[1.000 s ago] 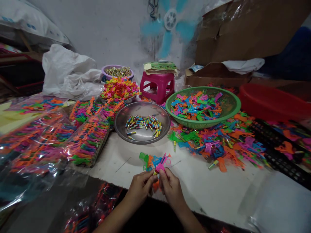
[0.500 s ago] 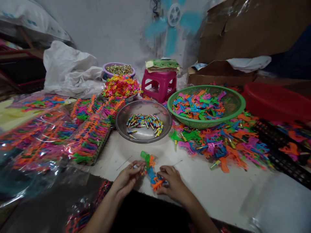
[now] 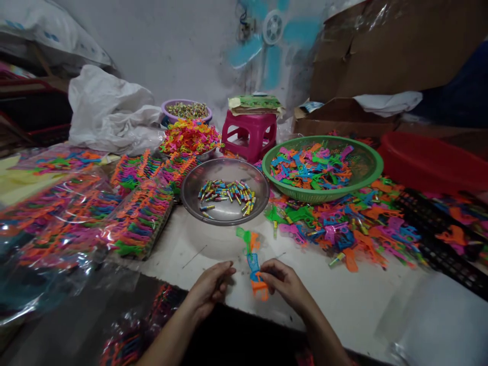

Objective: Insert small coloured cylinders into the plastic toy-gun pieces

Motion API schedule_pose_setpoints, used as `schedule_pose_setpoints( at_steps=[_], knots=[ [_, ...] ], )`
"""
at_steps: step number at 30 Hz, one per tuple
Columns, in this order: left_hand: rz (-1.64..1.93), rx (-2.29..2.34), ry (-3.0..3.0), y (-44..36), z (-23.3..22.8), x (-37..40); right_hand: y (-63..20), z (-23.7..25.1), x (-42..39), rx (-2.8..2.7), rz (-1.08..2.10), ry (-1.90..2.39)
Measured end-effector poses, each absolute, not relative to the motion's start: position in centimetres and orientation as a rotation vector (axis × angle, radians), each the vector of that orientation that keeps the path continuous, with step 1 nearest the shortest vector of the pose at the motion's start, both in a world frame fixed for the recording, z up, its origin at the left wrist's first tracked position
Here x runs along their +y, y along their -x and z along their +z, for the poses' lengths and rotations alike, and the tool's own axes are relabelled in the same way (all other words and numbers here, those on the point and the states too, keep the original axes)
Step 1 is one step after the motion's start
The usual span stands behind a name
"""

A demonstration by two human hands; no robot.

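Note:
A short row of small plastic toy guns [image 3: 252,262], green, orange and blue, stands upright in my right hand [image 3: 284,282], which pinches its lower end near the table's front edge. My left hand [image 3: 209,287] sits just to the left of it, fingers curled and holding nothing, a small gap from the toys. Behind them stands a steel bowl [image 3: 194,195] of small coloured tubes. To the right lies a loose heap of coloured toy guns [image 3: 343,226].
A green basket [image 3: 366,168] of toy guns sits at the back right beside a red basin [image 3: 430,160]. Clear bags of packed toys [image 3: 76,218] cover the left. A pink stool [image 3: 249,133], a purple bowl [image 3: 168,108] and a cardboard box [image 3: 339,119] stand behind.
The row of toys passed from both hands into my right hand alone and now stands more upright. My left hand let go and drew slightly back.

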State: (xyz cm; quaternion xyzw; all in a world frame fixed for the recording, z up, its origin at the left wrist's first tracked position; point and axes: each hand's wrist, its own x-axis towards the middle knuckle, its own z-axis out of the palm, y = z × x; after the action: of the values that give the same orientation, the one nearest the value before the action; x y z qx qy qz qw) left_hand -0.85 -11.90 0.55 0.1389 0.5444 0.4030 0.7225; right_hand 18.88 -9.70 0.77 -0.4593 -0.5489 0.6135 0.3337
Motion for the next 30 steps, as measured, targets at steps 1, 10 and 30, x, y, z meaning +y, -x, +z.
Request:
schedule_pose_setpoints(
  at_steps=[1, 10, 30],
  knots=[
    [0.878, 1.192, -0.352, 0.8, 0.8, -11.9, -18.8, 1.1, -9.9, -1.465, 1.637, 1.157],
    [0.959, 1.271, -0.654, -0.7, 0.9, -12.3, -18.3, 1.4, -11.3, -1.569, 1.957, 1.030],
    [0.868, 1.158, -0.702, -1.2, 2.9, -12.5, -19.5, 1.3, -10.7, -0.988, 2.092, 0.996]
  ],
)
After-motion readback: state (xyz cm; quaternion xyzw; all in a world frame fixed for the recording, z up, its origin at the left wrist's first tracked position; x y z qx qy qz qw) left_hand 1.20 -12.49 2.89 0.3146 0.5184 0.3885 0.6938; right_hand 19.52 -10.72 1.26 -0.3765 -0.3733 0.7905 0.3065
